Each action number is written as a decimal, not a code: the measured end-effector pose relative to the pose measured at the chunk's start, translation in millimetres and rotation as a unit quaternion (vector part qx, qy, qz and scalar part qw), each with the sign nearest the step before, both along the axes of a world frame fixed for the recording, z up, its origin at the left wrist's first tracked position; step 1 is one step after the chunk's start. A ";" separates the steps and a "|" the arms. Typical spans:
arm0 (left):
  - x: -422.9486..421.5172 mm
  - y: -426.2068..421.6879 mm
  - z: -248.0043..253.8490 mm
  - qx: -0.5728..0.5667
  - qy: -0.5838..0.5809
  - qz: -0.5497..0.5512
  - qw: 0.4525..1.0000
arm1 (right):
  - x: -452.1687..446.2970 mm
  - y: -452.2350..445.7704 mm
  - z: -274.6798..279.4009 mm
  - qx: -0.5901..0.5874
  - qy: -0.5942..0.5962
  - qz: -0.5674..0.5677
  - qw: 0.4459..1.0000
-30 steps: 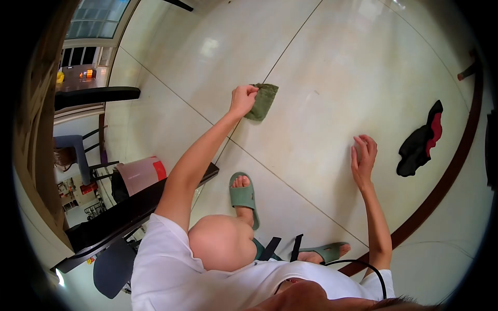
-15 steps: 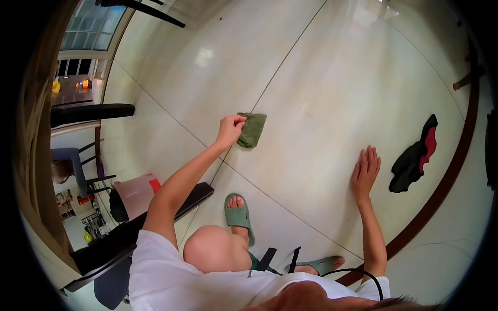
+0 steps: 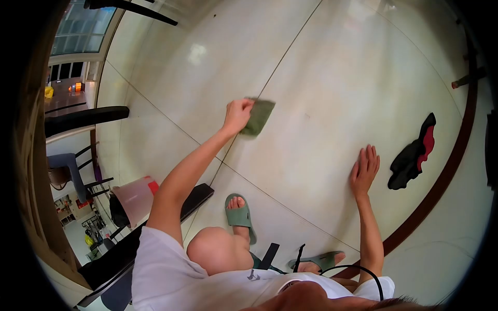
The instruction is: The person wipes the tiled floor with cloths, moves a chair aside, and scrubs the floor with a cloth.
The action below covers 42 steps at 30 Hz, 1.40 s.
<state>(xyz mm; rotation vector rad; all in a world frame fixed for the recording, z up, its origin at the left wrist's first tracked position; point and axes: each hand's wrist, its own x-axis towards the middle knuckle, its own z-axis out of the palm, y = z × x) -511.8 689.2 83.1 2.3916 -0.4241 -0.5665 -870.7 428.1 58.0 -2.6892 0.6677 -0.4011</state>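
A folded green cloth (image 3: pixel 259 118) is pinched at its left edge by my left hand (image 3: pixel 238 115), over the pale tiled floor (image 3: pixel 311 150) near a dark tile seam. The cloth's lower side is hidden. My right hand (image 3: pixel 365 170) lies on the floor with its fingers stretched out and holds nothing. Just beyond it, to the right, is a crumpled black and red piece of fabric (image 3: pixel 411 158), apart from the fingers.
A brown baseboard (image 3: pixel 438 199) curves along the right side. My feet wear green slippers (image 3: pixel 239 217). On the left are a black furniture leg (image 3: pixel 98 115), a pinkish bin (image 3: pixel 136 199) and a dark bench-like edge (image 3: pixel 198 199).
My left hand has moved the green cloth forward and slightly right across the floor. My right hand stays flat in nearly the same place.
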 end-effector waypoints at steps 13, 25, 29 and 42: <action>-3.2 -2.5 35.8 0.034 -0.103 -0.137 0.985 | -4.3 0.5 -7.5 -0.010 -0.010 -0.008 1.000; 12.6 -10.0 0.4 -0.024 -0.050 -0.100 0.993 | -2.7 1.4 -6.5 -0.014 -0.001 -0.013 1.000; 6.6 -10.3 7.4 -0.008 -0.014 -0.061 0.998 | -2.6 0.1 -5.0 -0.006 -0.010 -0.013 1.000; 14.3 -24.7 0.2 0.095 -0.217 -0.212 0.948 | -2.7 -0.4 -5.6 0.003 -0.002 -0.015 1.000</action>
